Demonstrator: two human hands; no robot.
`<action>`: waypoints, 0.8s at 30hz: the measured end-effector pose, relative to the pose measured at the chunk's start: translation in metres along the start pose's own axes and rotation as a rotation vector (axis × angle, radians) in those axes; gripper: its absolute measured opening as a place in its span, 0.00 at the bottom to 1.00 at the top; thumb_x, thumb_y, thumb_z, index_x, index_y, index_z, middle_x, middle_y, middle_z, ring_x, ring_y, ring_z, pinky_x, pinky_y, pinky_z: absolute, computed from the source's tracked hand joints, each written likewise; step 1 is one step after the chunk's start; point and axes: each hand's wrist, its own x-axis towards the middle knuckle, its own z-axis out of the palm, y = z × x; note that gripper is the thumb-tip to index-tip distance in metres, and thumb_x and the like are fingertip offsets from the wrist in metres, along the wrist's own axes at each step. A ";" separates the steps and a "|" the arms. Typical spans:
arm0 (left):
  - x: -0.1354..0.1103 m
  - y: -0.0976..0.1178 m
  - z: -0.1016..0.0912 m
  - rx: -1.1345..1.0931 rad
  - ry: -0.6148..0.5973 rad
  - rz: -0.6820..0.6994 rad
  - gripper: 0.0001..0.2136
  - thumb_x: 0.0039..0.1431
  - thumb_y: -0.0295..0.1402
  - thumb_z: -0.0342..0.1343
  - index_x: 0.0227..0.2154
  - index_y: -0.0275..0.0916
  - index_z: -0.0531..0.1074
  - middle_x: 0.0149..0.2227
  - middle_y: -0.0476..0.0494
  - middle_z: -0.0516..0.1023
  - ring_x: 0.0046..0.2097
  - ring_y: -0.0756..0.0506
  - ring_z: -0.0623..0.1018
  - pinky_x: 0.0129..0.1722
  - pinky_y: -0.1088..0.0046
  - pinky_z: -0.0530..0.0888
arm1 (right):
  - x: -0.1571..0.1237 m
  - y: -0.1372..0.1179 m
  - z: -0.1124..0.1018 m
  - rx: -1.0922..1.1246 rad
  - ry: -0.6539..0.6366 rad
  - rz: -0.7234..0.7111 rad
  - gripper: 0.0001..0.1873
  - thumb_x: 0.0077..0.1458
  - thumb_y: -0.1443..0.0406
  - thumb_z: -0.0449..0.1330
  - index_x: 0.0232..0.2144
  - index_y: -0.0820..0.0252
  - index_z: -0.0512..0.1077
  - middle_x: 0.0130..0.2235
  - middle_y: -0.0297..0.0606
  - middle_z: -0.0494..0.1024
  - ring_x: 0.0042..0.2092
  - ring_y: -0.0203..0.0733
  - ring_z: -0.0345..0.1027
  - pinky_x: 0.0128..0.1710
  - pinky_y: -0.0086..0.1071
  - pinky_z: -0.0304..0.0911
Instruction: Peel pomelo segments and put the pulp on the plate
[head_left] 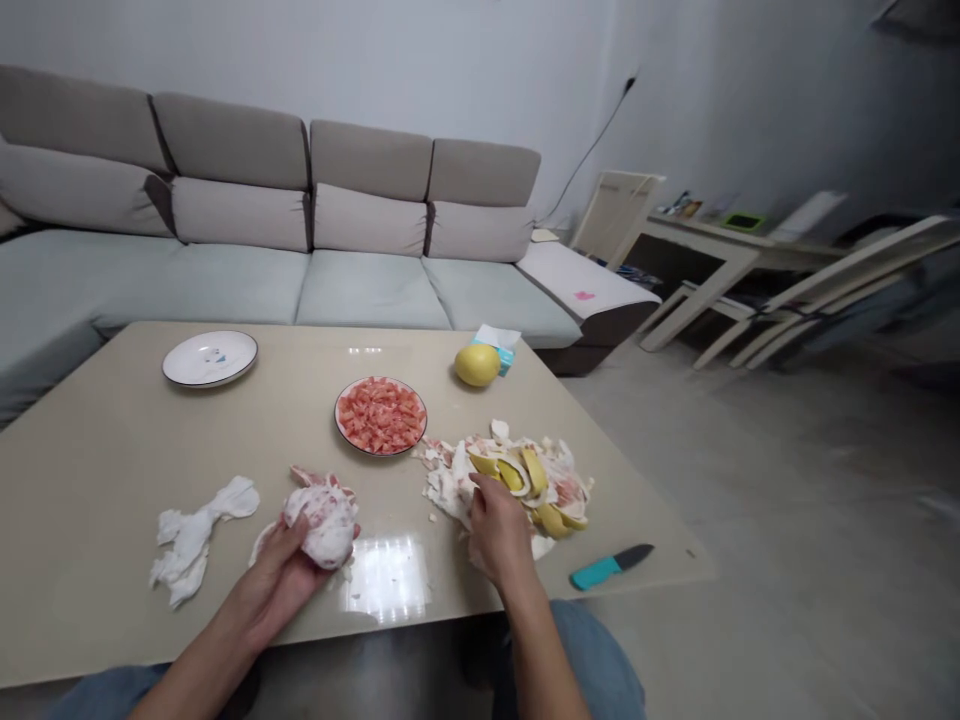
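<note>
In my left hand (289, 575) rests a peeled pomelo (324, 525), pinkish with white pith, the fingers curled round it from below and the thumb on its side. Behind it on the table lie some pink pomelo segments (307, 478), partly hidden by the fruit. My right hand (499, 530) is at the near left side of a heap of pomelo peel (536, 470), yellow rind mixed with white pith and membrane. Its fingers are bent together; whether a scrap sits between them is hidden. Beyond both hands stands a plate (337, 424) of pink pomelo pulp (381, 413).
A knife (611, 567) with a teal handle lies near the table's right front edge. Crumpled tissue (196, 540) is at the left. Farther back are a white plate (187, 362), a whole yellow pomelo (477, 365) and a tissue pack (504, 345). A sofa (367, 285) stands behind.
</note>
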 end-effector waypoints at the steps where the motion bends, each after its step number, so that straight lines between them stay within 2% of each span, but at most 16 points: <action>1: 0.000 0.000 0.001 0.012 0.006 -0.006 0.28 0.62 0.29 0.56 0.64 0.43 0.57 0.50 0.34 0.79 0.49 0.35 0.80 0.54 0.52 0.72 | -0.001 -0.002 0.000 0.021 0.013 -0.004 0.18 0.57 0.70 0.48 0.42 0.63 0.77 0.42 0.47 0.81 0.43 0.47 0.75 0.43 0.38 0.67; 5: 0.000 0.002 0.006 -0.024 -0.010 0.008 0.27 0.62 0.32 0.55 0.63 0.39 0.56 0.54 0.31 0.76 0.55 0.34 0.75 0.58 0.51 0.68 | -0.012 -0.025 0.002 0.101 0.031 -0.020 0.18 0.61 0.63 0.50 0.44 0.64 0.77 0.39 0.49 0.82 0.38 0.49 0.77 0.40 0.39 0.68; 7: 0.000 0.002 0.009 -0.029 -0.020 0.035 0.26 0.62 0.31 0.54 0.62 0.38 0.57 0.56 0.31 0.74 0.59 0.35 0.72 0.60 0.50 0.66 | -0.022 -0.047 0.005 0.154 -0.003 -0.045 0.18 0.61 0.61 0.52 0.43 0.64 0.77 0.36 0.47 0.83 0.35 0.47 0.77 0.37 0.37 0.69; 9: 0.000 0.002 0.010 0.000 -0.036 0.085 0.24 0.62 0.29 0.54 0.61 0.37 0.60 0.58 0.32 0.73 0.61 0.36 0.70 0.61 0.50 0.64 | -0.037 -0.076 0.008 0.229 -0.072 -0.097 0.15 0.61 0.61 0.53 0.39 0.60 0.78 0.34 0.41 0.83 0.32 0.42 0.76 0.34 0.31 0.70; 12: 0.000 -0.002 0.011 0.099 -0.057 0.190 0.21 0.59 0.27 0.57 0.56 0.37 0.66 0.58 0.35 0.73 0.60 0.36 0.71 0.61 0.53 0.65 | -0.060 -0.121 0.012 0.478 -0.228 -0.161 0.11 0.60 0.64 0.56 0.43 0.58 0.76 0.35 0.38 0.81 0.28 0.36 0.72 0.30 0.27 0.68; 15: -0.001 -0.006 0.010 0.211 0.009 0.306 0.18 0.55 0.28 0.63 0.49 0.38 0.72 0.51 0.39 0.79 0.55 0.38 0.76 0.57 0.62 0.70 | -0.073 -0.152 0.017 0.534 -0.237 -0.160 0.13 0.57 0.65 0.60 0.46 0.59 0.72 0.38 0.38 0.77 0.27 0.36 0.69 0.29 0.28 0.68; 19: -0.004 -0.009 0.009 0.270 0.112 0.438 0.24 0.49 0.27 0.67 0.51 0.41 0.70 0.47 0.42 0.81 0.51 0.41 0.78 0.53 0.66 0.73 | -0.074 -0.165 0.024 0.489 -0.174 -0.165 0.11 0.55 0.67 0.59 0.42 0.60 0.72 0.35 0.38 0.75 0.28 0.37 0.69 0.28 0.29 0.67; 24: -0.006 -0.010 0.010 0.275 0.164 0.481 0.31 0.46 0.27 0.69 0.53 0.47 0.66 0.49 0.47 0.79 0.51 0.43 0.77 0.54 0.68 0.71 | -0.070 -0.165 0.022 0.498 -0.205 -0.190 0.11 0.57 0.68 0.56 0.41 0.60 0.76 0.32 0.39 0.76 0.29 0.39 0.71 0.29 0.28 0.67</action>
